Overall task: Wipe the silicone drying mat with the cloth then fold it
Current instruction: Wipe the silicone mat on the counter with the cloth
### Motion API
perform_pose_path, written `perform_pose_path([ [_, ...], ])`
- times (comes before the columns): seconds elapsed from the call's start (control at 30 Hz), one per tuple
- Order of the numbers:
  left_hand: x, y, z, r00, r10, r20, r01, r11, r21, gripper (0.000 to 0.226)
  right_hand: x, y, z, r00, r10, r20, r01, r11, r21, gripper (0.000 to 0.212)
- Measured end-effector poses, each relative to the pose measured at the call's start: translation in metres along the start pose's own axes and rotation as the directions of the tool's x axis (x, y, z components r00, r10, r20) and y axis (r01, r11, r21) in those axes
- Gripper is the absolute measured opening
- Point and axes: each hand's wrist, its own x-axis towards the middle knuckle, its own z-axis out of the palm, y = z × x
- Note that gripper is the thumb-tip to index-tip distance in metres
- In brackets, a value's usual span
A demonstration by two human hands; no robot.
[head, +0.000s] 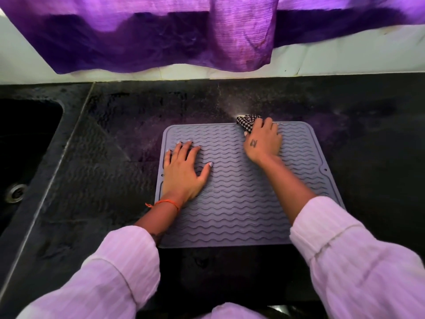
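Note:
A grey silicone drying mat point(241, 203) with wavy ridges lies flat on the black counter point(119, 139). My left hand point(184, 171) presses flat on the mat's left part, fingers spread. My right hand point(263, 139) is near the mat's far edge and grips a black-and-white checked cloth point(247, 122), which is bunched under the fingers and sticks out past the far edge. Most of the cloth is hidden by the hand.
A dark sink point(25, 143) with a metal drain point(16, 192) is set into the counter at the left. A purple curtain point(161, 38) hangs over the white wall at the back. Bare counter surrounds the mat on all sides.

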Motion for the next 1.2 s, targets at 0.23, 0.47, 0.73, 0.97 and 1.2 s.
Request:
perform_pose_path([
  [0.23, 0.000, -0.001, 0.000, 1.000, 0.003, -0.012, -0.003, 1.000, -0.004, 0.067, -0.005, -0.011, 0.004, 0.998, -0.066, 0.014, 0.066, 0.998, 0.013, 0.045],
  [0.47, 0.000, -0.001, 0.001, 1.000, -0.002, -0.010, 0.002, 1.000, 0.005, 0.068, -0.004, -0.007, 0.009, 0.992, -0.119, -0.030, 0.120, 0.992, 0.037, 0.042],
  [0.73, -0.001, 0.001, -0.002, 1.000, -0.010, 0.004, 0.010, 1.000, 0.000, 0.072, -0.003, -0.008, 0.001, 0.991, -0.119, 0.064, 0.118, 0.993, 0.018, 0.045],
  [0.97, -0.014, -0.012, -0.015, 0.997, 0.042, 0.063, -0.038, 0.997, -0.070, 0.080, 0.009, 0.042, -0.033, 0.982, -0.094, 0.161, 0.021, 0.915, 0.402, 0.044],
  [1.2, -0.039, -0.044, -0.025, 0.999, 0.030, 0.041, -0.037, 0.984, 0.173, 0.074, -0.024, 0.064, -0.012, 0.983, 0.161, -0.092, -0.166, 0.985, -0.041, 0.042],
])
